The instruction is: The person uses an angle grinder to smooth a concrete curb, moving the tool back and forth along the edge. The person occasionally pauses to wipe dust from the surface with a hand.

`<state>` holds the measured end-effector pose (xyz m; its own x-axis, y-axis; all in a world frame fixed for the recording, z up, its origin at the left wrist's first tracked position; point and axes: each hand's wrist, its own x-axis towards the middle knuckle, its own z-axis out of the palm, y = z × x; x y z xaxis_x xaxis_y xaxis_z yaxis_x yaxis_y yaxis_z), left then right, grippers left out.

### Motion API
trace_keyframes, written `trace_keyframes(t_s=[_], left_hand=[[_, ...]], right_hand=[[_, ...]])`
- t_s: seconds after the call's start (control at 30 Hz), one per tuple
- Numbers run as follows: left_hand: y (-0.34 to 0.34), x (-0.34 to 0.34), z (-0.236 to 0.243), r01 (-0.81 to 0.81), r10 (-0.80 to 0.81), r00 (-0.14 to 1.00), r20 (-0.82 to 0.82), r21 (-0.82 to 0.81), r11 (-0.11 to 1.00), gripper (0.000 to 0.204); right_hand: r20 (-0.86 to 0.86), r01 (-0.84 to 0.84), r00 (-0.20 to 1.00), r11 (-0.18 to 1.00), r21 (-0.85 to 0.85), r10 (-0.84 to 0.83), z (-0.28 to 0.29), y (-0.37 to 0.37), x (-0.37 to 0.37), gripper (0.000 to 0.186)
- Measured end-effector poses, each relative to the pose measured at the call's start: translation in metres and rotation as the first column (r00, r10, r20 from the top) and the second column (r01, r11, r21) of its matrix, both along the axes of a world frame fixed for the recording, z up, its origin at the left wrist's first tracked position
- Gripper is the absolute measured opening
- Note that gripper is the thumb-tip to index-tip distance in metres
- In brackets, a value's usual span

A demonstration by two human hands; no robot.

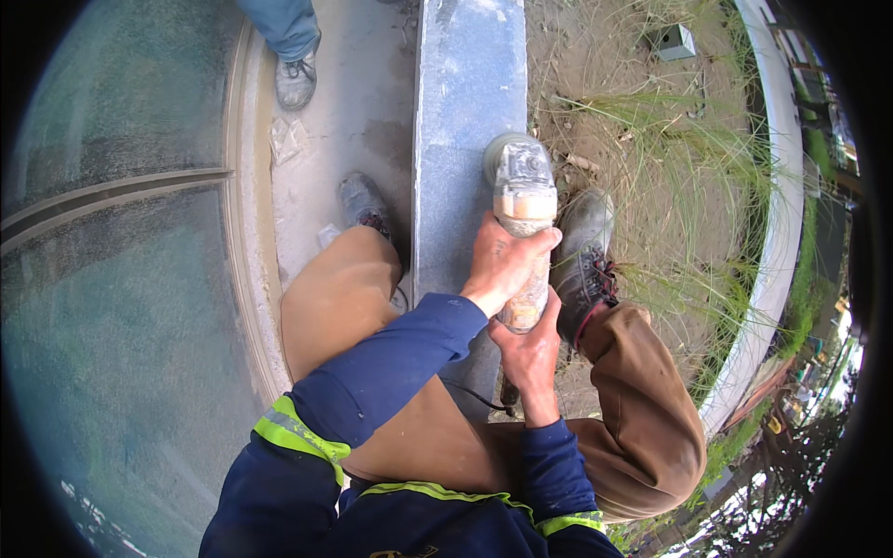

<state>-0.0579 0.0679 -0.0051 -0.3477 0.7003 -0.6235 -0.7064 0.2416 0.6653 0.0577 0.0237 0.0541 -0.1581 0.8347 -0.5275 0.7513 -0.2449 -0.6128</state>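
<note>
A dust-covered angle grinder point(523, 197) rests with its head over the right part of a long bluish-grey slab point(464, 74) that runs away from me between my legs. My left hand point(505, 259) grips the grinder's body, thumb across its top. Behind it, my right hand point(530, 358) holds the rear end of the tool. The disc sits mostly hidden under the head; whether it touches the slab I cannot tell. A black cord point(473, 394) runs near the rear of the grinder.
A glass wall with a metal frame point(119, 192) stands left of a dusty ledge point(321, 121), where another person's shoe point(296, 82) and leg appear. My boots point(586, 270) straddle the slab. Right are dirt, grass tufts point(660, 121), a small metal box point(672, 42) and a white curb point(774, 186).
</note>
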Motion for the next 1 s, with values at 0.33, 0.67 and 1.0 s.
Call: trace_keyframes(t_s=[0.33,0.67,1.0], left_hand=[[0.004,0.007,-0.001,0.081,-0.083,0.996,-0.043,-0.052,0.995,0.063],[0.012,0.012,0.003,0.098,-0.098,0.995,0.005,-0.054,0.994,0.059],[-0.002,-0.012,0.006,-0.021,0.020,0.998,0.055,0.020,1.000,0.048]], right_hand=[[0.024,0.016,1.000,1.000,0.016,-0.016,-0.001,0.000,0.010,0.091],[0.023,0.002,1.000,0.999,0.043,-0.003,-0.003,0.006,0.014,0.088],[-0.017,-0.024,1.000,0.999,0.043,0.025,-0.008,-0.001,-0.004,0.090]])
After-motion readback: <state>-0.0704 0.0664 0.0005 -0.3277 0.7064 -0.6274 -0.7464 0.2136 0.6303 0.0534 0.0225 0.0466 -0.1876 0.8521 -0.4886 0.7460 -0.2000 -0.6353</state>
